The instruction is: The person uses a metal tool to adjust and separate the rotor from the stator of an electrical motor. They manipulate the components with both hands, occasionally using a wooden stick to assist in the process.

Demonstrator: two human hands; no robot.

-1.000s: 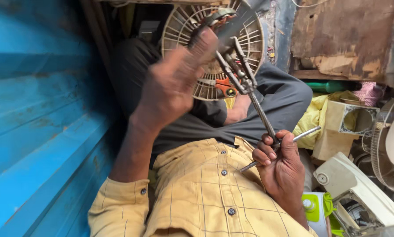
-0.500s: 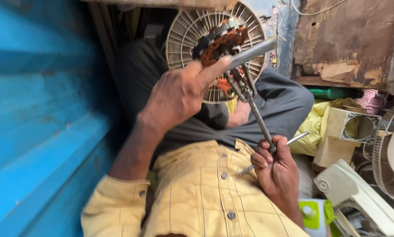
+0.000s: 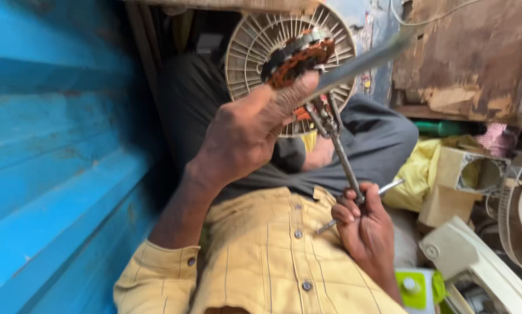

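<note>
My left hand (image 3: 246,131) is up high, grip wrapped tight around the motor stator (image 3: 299,55) with its copper-coloured windings, holding it in front of the round cream fan grille (image 3: 255,43). A grey metal bar (image 3: 365,61), blurred, slants across just above my thumb. Hanging down from the stator is the threaded rod of a puller (image 3: 342,160), tilted toward my lap. My right hand (image 3: 363,229) sits low, fingers pinched closed on the rod's bottom end, with a thin metal pin (image 3: 389,187) poking out sideways through that same grip. Blue corrugated wall (image 3: 57,174) to my left, cream plastic fan parts (image 3: 470,261) piled on my right.
</note>
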